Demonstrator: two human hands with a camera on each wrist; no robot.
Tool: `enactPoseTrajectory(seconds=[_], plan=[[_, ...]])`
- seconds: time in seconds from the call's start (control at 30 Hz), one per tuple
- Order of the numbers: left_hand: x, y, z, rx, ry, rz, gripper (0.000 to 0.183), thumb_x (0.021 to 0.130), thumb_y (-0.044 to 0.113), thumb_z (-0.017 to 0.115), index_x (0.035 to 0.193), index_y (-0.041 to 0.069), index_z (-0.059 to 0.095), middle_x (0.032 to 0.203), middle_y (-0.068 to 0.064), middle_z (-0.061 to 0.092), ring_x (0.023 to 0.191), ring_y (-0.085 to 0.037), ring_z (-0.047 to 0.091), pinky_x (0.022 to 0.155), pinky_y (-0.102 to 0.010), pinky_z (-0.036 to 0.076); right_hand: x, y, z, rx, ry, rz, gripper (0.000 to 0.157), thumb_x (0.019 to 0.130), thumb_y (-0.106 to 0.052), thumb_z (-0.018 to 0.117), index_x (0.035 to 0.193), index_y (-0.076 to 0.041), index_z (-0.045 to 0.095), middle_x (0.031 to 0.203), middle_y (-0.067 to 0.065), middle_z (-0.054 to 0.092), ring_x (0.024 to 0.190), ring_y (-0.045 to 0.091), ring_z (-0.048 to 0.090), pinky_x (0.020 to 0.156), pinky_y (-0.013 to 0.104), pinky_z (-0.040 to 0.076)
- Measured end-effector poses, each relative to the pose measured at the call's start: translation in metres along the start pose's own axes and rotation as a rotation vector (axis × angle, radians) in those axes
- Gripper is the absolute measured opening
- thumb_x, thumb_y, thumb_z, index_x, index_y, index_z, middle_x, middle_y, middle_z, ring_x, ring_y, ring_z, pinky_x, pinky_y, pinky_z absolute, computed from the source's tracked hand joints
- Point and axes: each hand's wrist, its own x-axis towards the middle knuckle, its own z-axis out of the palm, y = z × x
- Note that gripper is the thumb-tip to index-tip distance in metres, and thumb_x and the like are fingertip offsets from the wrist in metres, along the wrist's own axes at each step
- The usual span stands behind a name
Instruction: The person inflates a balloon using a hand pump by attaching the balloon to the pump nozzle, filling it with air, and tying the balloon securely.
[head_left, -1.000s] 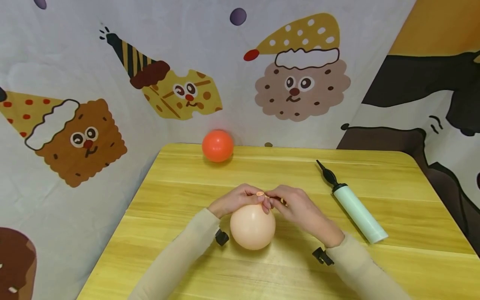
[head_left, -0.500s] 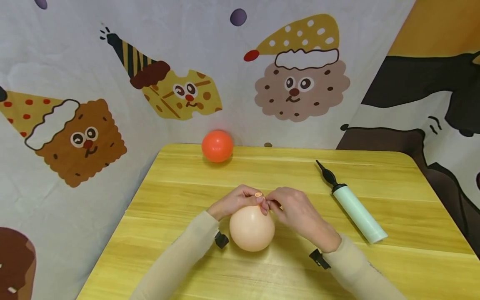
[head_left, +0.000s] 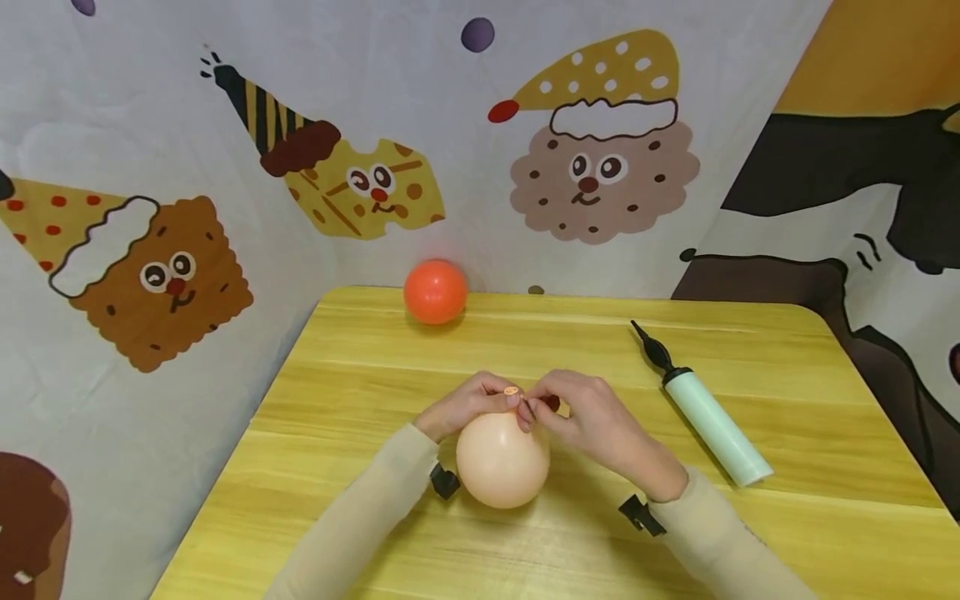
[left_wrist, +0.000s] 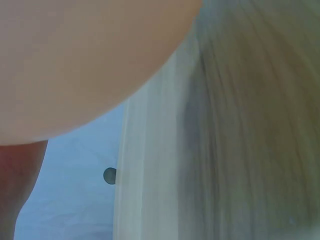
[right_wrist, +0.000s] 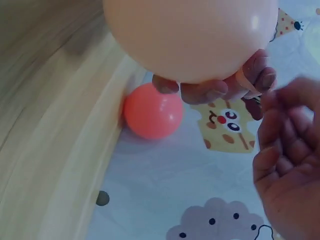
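Note:
A round, peach-coloured inflated balloon [head_left: 503, 461] is held close over the table, its neck upward. My left hand [head_left: 468, 408] pinches that neck from the left, and the small open mouth ring shows above the thumb. In the right wrist view a thin stretched band of the neck [right_wrist: 246, 82] runs across the left fingers [right_wrist: 216, 93]. My right hand [head_left: 596, 421] meets the left fingertips from the right, thumb and forefinger pinching at the neck while its other fingers curl in. The left wrist view shows mostly the balloon's side [left_wrist: 90, 60].
An orange-red balloon [head_left: 435, 292] rests at the back left of the wooden table [head_left: 360, 350]. On the right lies a pale green hand pump [head_left: 716, 425] with a black nozzle, pointing away. A white cloth [head_left: 480, 167] with cartoon prints hangs behind the table.
Both hands and the peach balloon's neck have shifted slightly left. The right fingertips have come closer to the left ones, overlapping the neck from the right. The pump and orange-red balloon stay put.

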Motion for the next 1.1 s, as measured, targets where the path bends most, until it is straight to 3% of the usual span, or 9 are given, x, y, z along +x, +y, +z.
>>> enactPoseTrajectory(seconds=[0.17,0.27,0.43,0.53,0.83,1.1], plan=[[0.001,0.000,-0.001,-0.079,-0.012,0.027,0.028,0.107,0.028,0.057,0.092,0.022,0.080,0.093,0.001,0.076,0.108,-0.022,0.067,0.110,-0.043,0.045,-0.002,0.004,-0.002,-0.023,-0.033,0.088,0.012,0.094,-0.006,0.076,0.106,-0.010,0.078,0.095,-0.002,0.073,0.079,0.007,0.063,0.063,0.026,0.054],[0.003,0.000,-0.002,-0.069,0.006,0.009,0.029,0.107,0.023,0.054,0.093,0.018,0.079,0.094,-0.001,0.076,0.108,-0.022,0.067,0.109,-0.041,0.045,-0.003,0.005,-0.002,0.010,-0.047,0.101,0.013,0.095,-0.010,0.077,0.106,-0.013,0.080,0.094,-0.003,0.074,0.076,0.006,0.062,0.061,0.025,0.053],[0.004,0.003,-0.002,-0.062,0.006,0.006,0.032,0.107,0.018,0.053,0.096,-0.005,0.073,0.094,-0.004,0.077,0.109,-0.025,0.068,0.110,-0.042,0.045,-0.005,0.007,0.000,0.022,-0.025,0.089,0.013,0.092,-0.007,0.078,0.103,-0.014,0.081,0.091,-0.004,0.075,0.072,0.004,0.061,0.058,0.022,0.052],[0.005,0.004,-0.003,-0.049,-0.006,0.007,0.034,0.108,0.017,0.053,0.097,-0.011,0.069,0.090,-0.002,0.076,0.108,-0.026,0.069,0.110,-0.044,0.045,-0.005,0.008,0.001,0.018,-0.017,0.075,0.016,0.090,-0.002,0.079,0.102,-0.013,0.081,0.090,-0.005,0.075,0.070,0.004,0.059,0.057,0.021,0.050],[0.011,0.012,-0.003,0.003,-0.009,-0.005,0.035,0.107,0.021,0.056,0.095,-0.008,0.071,0.089,-0.005,0.076,0.106,-0.029,0.070,0.108,-0.046,0.047,-0.006,0.007,0.001,-0.040,0.082,-0.009,0.018,0.086,0.001,0.082,0.101,-0.010,0.081,0.090,-0.004,0.074,0.073,0.006,0.061,0.057,0.021,0.050],[0.012,0.010,-0.004,0.026,-0.007,-0.003,0.033,0.106,0.023,0.056,0.093,-0.001,0.074,0.087,-0.004,0.076,0.098,-0.022,0.069,0.106,-0.043,0.048,-0.006,0.003,0.002,-0.008,0.058,0.055,0.010,0.090,-0.005,0.080,0.097,-0.012,0.079,0.091,-0.004,0.073,0.075,0.007,0.062,0.060,0.023,0.053]])
